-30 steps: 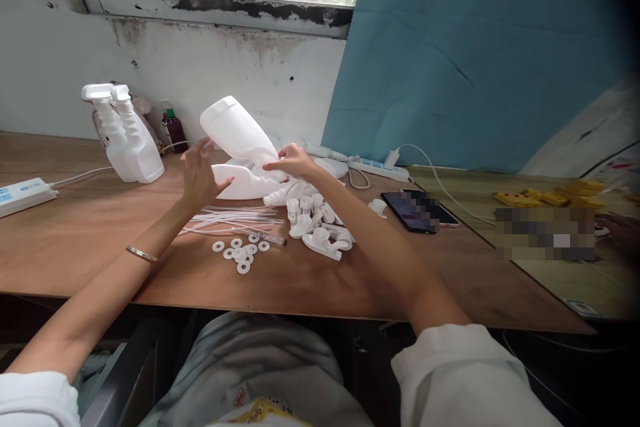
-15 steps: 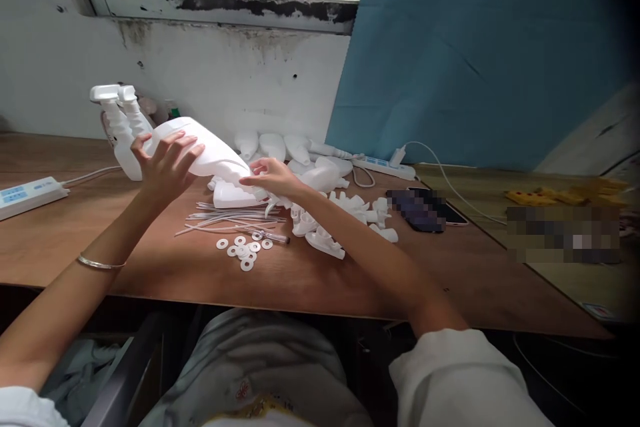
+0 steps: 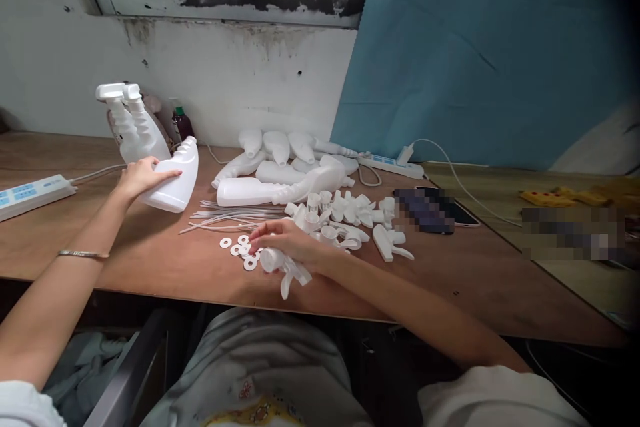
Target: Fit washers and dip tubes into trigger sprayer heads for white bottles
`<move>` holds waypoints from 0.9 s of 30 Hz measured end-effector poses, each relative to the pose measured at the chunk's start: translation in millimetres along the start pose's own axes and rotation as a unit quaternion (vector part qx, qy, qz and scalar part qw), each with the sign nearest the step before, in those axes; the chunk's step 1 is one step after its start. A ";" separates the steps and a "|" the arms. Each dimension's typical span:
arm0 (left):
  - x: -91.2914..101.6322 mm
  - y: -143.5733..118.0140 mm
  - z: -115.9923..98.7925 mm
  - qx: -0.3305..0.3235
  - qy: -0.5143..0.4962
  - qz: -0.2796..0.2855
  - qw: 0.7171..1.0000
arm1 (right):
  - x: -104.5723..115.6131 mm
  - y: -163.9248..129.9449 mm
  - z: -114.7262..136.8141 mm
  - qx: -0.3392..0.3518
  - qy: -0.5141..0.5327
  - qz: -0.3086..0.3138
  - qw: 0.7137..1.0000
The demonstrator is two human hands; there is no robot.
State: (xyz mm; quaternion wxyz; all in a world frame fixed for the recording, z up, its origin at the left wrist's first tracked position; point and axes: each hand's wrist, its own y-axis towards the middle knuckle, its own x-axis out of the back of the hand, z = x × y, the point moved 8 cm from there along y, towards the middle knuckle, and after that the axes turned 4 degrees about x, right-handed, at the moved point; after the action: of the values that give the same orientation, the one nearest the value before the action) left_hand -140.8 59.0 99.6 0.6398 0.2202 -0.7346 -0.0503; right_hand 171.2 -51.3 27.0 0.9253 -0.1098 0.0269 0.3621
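Counted on the tabletop [image 3: 150, 267]: two finished spray bottles [image 3: 131, 121] at 10 o'clock; one bottle [image 3: 174, 181] without a spray head under the left hand; two power strips [image 3: 30, 188]; one phone [image 3: 435, 209]. Washers [image 3: 239, 248] number roughly eight.

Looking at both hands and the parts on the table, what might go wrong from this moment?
1. The left hand holds the white bottle tilted, resting on the table; a loose grip might let it slip or roll.
2. The right hand holds a spray head near the table's front edge, so it could fall off if dropped.
3. That hand lies beside the small washers and could sweep them away.
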 end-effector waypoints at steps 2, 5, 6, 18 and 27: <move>-14.0 5.5 6.5 0.026 -0.016 0.058 0.998 | -10.8 -6.0 -19.2 -0.033 0.019 0.041 0.998; -34.2 6.9 8.2 0.043 -0.049 0.144 0.987 | -20.9 -10.9 -36.1 -0.034 0.012 0.081 0.996; -39.8 6.5 7.1 0.042 -0.058 0.169 0.983 | -23.2 -11.4 -37.3 -0.018 -0.005 0.092 0.996; -55.1 14.8 -35.1 -0.038 -0.007 0.192 0.981 | -23.7 -9.7 -33.0 0.067 -0.010 0.144 0.987; -50.7 -41.8 -161.8 -0.324 0.035 0.157 0.932 | -21.5 -10.1 -34.3 0.053 -0.026 0.145 0.988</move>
State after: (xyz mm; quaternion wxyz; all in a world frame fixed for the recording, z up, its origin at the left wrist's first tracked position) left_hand 30.0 74.7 66.7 0.7016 -0.1157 -0.6804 -0.1771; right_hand 163.2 -80.4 -1.7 0.8679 -0.0459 0.0381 0.4931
